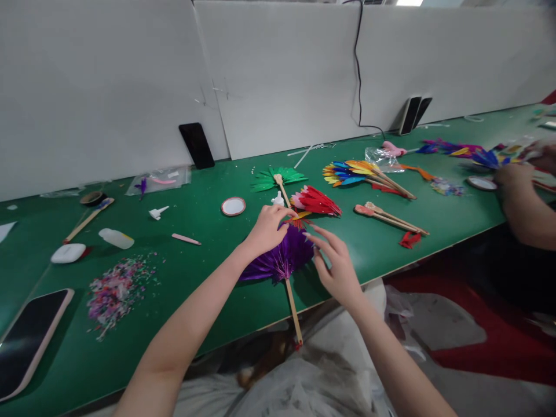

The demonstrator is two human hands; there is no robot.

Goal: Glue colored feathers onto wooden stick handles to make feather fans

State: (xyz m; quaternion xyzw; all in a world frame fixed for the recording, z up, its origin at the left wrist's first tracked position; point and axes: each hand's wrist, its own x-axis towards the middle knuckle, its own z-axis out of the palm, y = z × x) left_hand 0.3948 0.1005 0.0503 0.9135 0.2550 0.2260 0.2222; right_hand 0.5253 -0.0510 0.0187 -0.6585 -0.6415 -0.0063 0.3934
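Observation:
A purple feather fan (278,258) lies on the green table in front of me, its wooden handle (293,313) pointing past the near edge. Over its upper left side is my left hand (269,229), fingers bent and drawn together; their tips meet a small yellow-orange feather (302,215), but whether they grip it is unclear. My right hand (336,263) is open with fingers apart, just right of the purple feathers. Beyond them lie a bundle of red and pink feathers (317,201) and a green feather fan (278,178). A white bottle tip (277,199) shows behind my left hand.
On the left are a phone (32,341), confetti-like bits (117,292), a small bottle (116,238) and a pink pen (186,239). To the right lie multicoloured feather fans (354,172) and wooden handles (386,215). A co-worker's arm (527,202) works at far right.

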